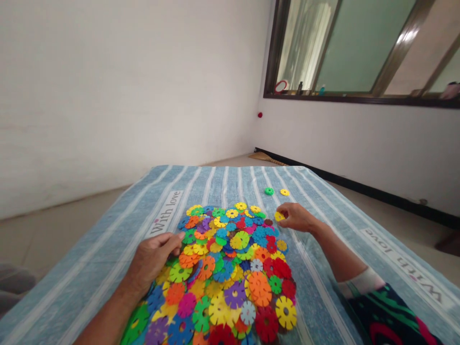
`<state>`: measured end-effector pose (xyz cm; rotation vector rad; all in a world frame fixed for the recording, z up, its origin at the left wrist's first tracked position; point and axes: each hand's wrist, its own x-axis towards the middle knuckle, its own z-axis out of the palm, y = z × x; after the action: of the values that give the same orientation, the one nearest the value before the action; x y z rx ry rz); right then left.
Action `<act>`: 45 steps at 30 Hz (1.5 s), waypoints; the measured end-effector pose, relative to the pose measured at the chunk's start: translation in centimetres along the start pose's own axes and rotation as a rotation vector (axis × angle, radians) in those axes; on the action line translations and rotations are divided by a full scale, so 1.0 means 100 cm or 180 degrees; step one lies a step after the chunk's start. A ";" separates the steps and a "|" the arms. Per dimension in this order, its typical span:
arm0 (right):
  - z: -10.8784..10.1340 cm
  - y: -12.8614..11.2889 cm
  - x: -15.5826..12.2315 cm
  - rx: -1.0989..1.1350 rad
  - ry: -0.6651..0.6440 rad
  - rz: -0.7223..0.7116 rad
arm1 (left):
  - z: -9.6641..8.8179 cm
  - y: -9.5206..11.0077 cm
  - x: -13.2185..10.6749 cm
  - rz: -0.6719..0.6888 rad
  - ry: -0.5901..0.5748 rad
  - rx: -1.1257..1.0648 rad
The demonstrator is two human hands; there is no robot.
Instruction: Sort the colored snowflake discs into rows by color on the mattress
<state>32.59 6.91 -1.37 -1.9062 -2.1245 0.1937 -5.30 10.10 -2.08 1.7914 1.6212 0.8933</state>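
A heap of flat, notched plastic discs [230, 268] in many colours lies on a blue striped sheet [108, 268] printed "With love". My left hand [153, 261] rests on the heap's left side with its fingers curled loosely over the discs; no grip on any disc shows. My right hand [296, 216] is at the heap's far right edge, pinching a small yellow disc [279, 216] between thumb and fingers. Beyond that hand, a green disc [269, 191] and a yellow disc [284, 192] lie apart on the sheet.
The sheet covers a bed or table that ends ahead at a bare floor [72, 211]. White walls meet in the corner beyond. A dark-framed window [359, 52] with small items on its sill is on the right wall.
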 end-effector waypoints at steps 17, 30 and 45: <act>0.008 -0.029 0.090 -0.0120 -0.1002 -0.0626 | 0.002 -0.006 0.000 0.0005 -0.0023 -0.0237; 0.009 -0.012 0.085 -0.0375 -0.0768 -0.0375 | 0.002 -0.007 0.002 -0.0018 -0.0102 -0.0166; -0.017 0.114 0.090 -0.1105 -0.0132 0.1051 | 0.001 0.000 0.002 -0.0233 -0.0106 0.0166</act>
<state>43.14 17.08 -1.95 -2.4676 -1.9547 -0.0783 -5.24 10.27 -2.11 1.7604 1.6919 0.7908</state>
